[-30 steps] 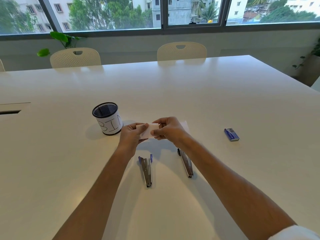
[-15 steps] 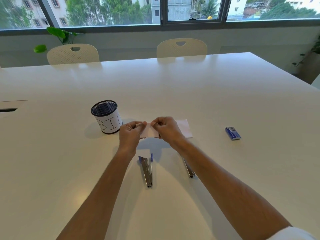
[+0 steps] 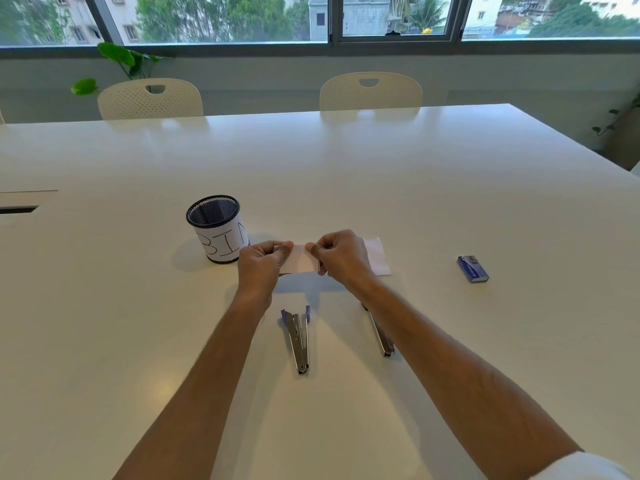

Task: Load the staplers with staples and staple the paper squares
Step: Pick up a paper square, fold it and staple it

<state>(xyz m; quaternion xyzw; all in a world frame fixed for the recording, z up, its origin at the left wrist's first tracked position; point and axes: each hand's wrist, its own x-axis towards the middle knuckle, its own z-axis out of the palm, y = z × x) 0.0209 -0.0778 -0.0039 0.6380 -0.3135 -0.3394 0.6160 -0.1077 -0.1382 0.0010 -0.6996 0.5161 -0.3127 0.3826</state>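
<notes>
office meeting room: big white conference table (image 3: 346, 161) with a cable slot (image 3: 19, 209) cut in its left edge, two cream perforated chairs (image 3: 150, 98) tucked in along the far side, long window band (image 3: 225, 19) behind showing trees and apartment blocks from an upper floor. desk stuff on top fits too, a mesh pen cup (image 3: 216, 226) with a paper label reading bin, metal staplers (image 3: 298, 337), a blue staple box (image 3: 472, 268), potted plant (image 3: 117, 60) by the sill.

White counter (image 3: 346, 161) carries: mesh cup labelled "BIN" (image 3: 219, 228) at left-centre, paper squares (image 3: 377, 259) beside it, blue staple box (image 3: 472, 268) well right, two opened staplers (image 3: 298, 337) (image 3: 380, 336) nearer the front edge.
</notes>
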